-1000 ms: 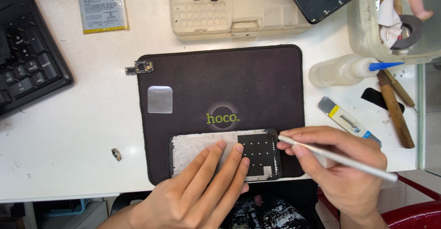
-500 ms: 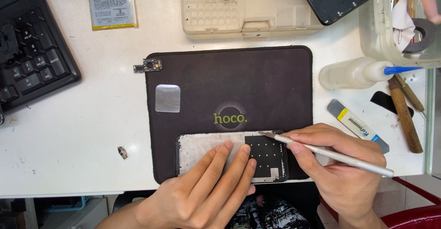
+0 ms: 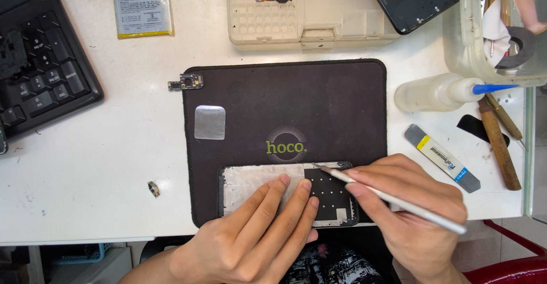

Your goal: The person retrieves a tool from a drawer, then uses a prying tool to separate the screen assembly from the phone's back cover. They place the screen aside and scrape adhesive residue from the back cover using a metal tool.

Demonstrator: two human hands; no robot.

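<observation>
An opened phone frame (image 3: pixel 250 184) lies face down on the near edge of a dark work mat (image 3: pixel 285 107). My left hand (image 3: pixel 250 238) lies flat on the frame, fingers spread over its middle. My right hand (image 3: pixel 416 215) grips a thin silver scalpel-like tool (image 3: pixel 387 198) like a pen. The tool's tip touches the frame's upper edge, right of centre, above a black perforated panel (image 3: pixel 329 190).
On the mat lie a small silver square (image 3: pixel 209 122) and a tiny camera part (image 3: pixel 187 82). Around it: a black keyboard (image 3: pixel 40 61), a phone battery (image 3: pixel 142 4), a beige parts box (image 3: pixel 307 10), a squeeze bottle (image 3: pixel 439 92), a flat pry tool (image 3: pixel 441 157), wooden-handled tools (image 3: pixel 498 141), a clear tub (image 3: pixel 501 27).
The tool's tip has slid left along the frame's upper edge. The view has shifted slightly; my left hand stays pressed on the frame.
</observation>
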